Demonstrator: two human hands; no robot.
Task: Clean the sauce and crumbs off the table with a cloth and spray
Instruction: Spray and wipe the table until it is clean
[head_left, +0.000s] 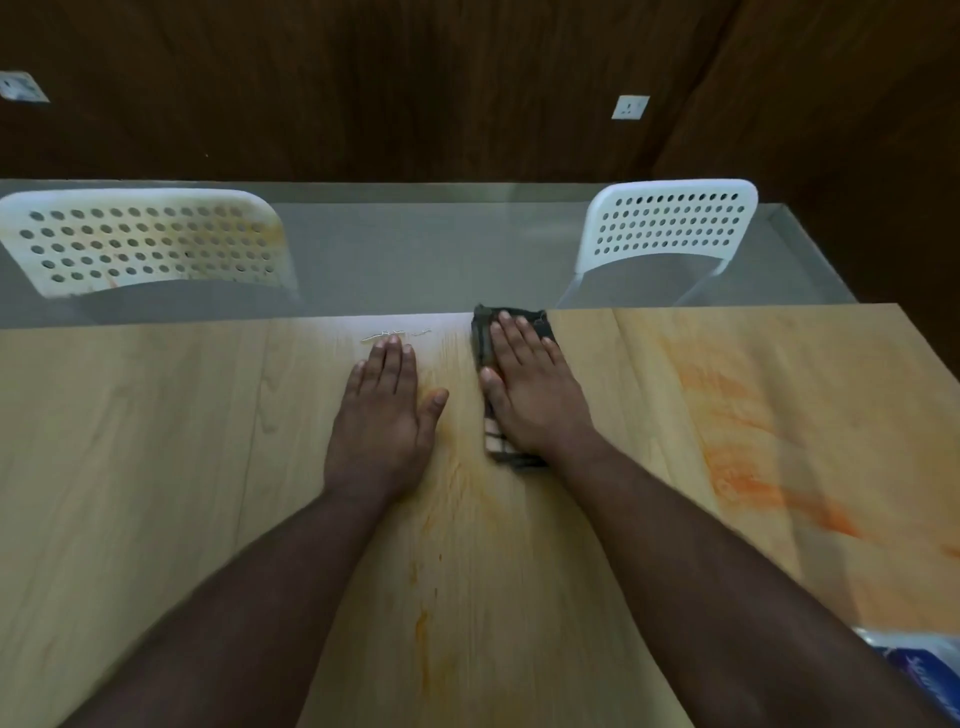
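Both hands flat on the table (156, 467), fingers straight; right hand (530, 395) presses a dark folded cloth (480, 340) near the far edge, nothing clenched; left hand (384, 415) rests palm-down on bare wood just beside it, holding nothing; orange sauce smear (737, 431) well to the right, fainter streaks (423, 623) between the forearms; pale specks (395, 335) past the left fingertips, possibly crumbs, too blurred to tell; blue-white pack (919, 670) at bottom right; two white chairs (670, 228) beyond

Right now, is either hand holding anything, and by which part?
Nothing is gripped. The right hand presses flat on top of the folded cloth, fingers straight. The left hand lies flat on the bare table.
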